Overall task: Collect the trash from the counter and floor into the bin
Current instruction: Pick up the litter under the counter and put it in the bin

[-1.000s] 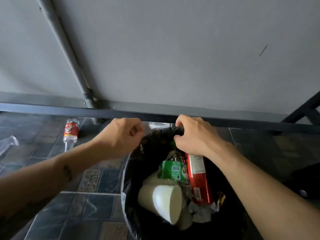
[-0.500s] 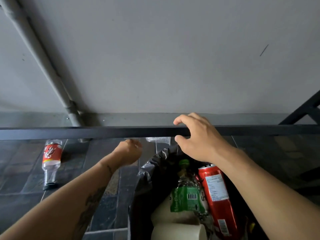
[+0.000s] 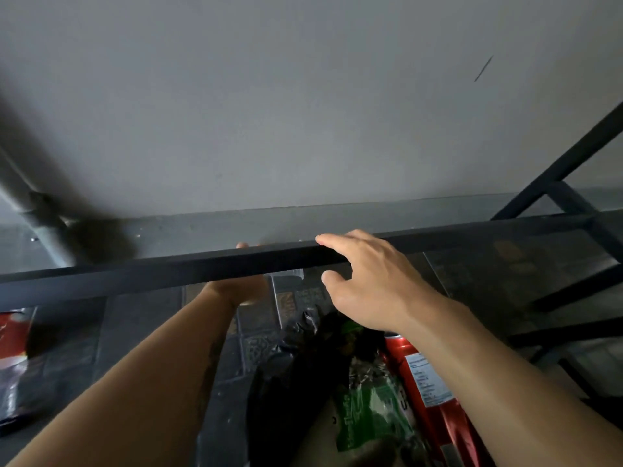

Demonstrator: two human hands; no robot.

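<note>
- Head view, landmark = black metal bar [image 3: 202, 267] running across the frame, slightly higher at its right end.
- Right hand [image 3: 374, 281] in front of the bar, palm down, fingers loosely spread; index tip lies over the bar's top edge, thumb tucked just below the bar. Nothing in it, grip wide/empty.
- Left hand [image 3: 241, 288] reaches under the bar; most of it is hidden behind the bar, one fingertip peeks out just above the bar's top edge. Can't tell whether it grips anything.
- Clear plastic piece [image 3: 291, 274] shows just below the bar, right beside the left hand; too little visible to tell if touching.
- Bin w/ black bag [image 3: 286, 382] sits below the bar, under the right forearm; bag rim crumpled on its left side.
- Inside the bin: red can [image 3: 421, 382] on the right, partly covered by the forearm; green-label bottle [image 3: 367, 409] to the can's left, cap end pointing toward the bar.
- Red-label bottle [image 3: 13, 358] lies on the tiled floor [image 3: 141, 332] well left of the bin, below the bar's left end, cut by the frame edge, blurred.
- Grey wall [image 3: 303, 112] fills everything above the bar; grey pipe [image 3: 33, 217] slants down above the bar's left end.
- Black frame struts [image 3: 566, 210] meet the bar's right end and continue below it.
</note>
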